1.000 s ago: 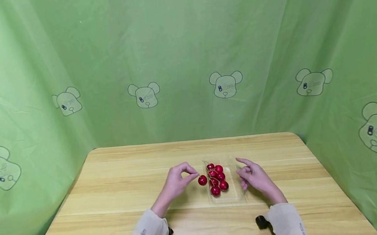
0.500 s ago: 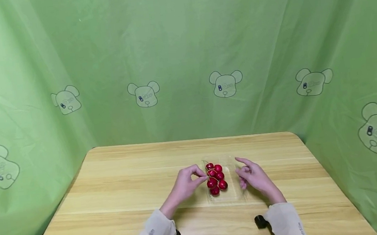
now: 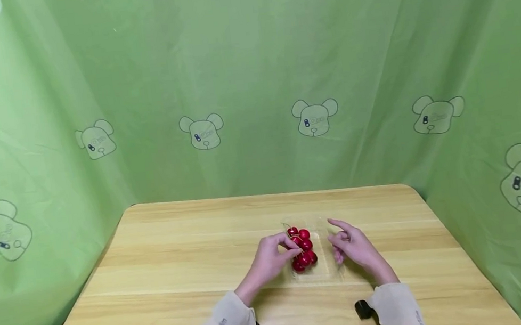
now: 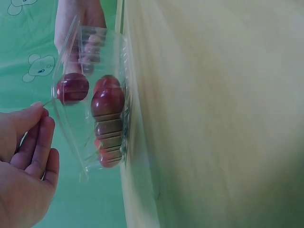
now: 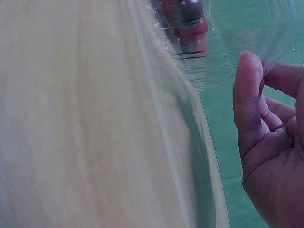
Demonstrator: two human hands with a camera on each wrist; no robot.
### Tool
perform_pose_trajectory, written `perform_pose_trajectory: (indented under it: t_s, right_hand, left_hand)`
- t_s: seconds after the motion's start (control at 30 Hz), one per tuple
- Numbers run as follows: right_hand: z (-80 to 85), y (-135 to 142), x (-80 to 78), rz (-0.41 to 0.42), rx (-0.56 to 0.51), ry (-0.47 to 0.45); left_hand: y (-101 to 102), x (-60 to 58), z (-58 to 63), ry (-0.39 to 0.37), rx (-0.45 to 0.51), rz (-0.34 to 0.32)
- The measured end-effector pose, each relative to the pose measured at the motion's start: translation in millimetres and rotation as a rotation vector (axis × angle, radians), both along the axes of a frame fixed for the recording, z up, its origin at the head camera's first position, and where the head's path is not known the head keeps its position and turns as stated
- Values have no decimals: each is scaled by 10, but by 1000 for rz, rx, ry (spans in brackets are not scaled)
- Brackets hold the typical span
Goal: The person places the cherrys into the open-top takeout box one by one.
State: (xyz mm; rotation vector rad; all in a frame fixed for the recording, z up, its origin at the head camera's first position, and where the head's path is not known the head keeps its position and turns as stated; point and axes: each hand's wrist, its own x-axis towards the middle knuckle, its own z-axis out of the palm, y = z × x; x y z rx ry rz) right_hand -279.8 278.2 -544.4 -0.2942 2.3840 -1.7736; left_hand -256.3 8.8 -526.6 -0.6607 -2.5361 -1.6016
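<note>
My left hand [image 3: 271,258] pinches the thin stem of a dark red cherry [image 4: 73,88] between thumb and fingertips. This cherry hangs over a clear plastic box [image 3: 323,273], above several cherries [image 3: 304,234] gathered along the box's left side. The left wrist view shows it seen through the clear wall, higher than the cherries [image 4: 108,102] lying inside. At the box's right edge, my right hand [image 3: 354,248] holds the rim, with the thumb [image 5: 248,83] against the wall and other fingers curled. My left fingers partly cover the cherries in the head view.
The box stands on a light wood-grain table [image 3: 179,257] with rounded far corners. A green curtain [image 3: 261,168] printed with bear heads encloses the back and both sides. A dark wrist device [image 3: 363,309] sits by the right cuff.
My left hand has moved right, carrying the cherry by its stem from beside the box's left edge to above the cherries inside. The right hand stays at the right edge.
</note>
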Motion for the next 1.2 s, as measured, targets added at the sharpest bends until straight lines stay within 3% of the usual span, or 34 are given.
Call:
perform_pose_trajectory:
  t_s: [0.87,1.2]
  right_hand:
    - [-16,-1,-37,8,-11,16]
    - [-33,11,-17,6,-1,17]
  left_hand:
    - [86,9,-40,-1,-48,-16]
    - [85,-4,-61,110,-200,0]
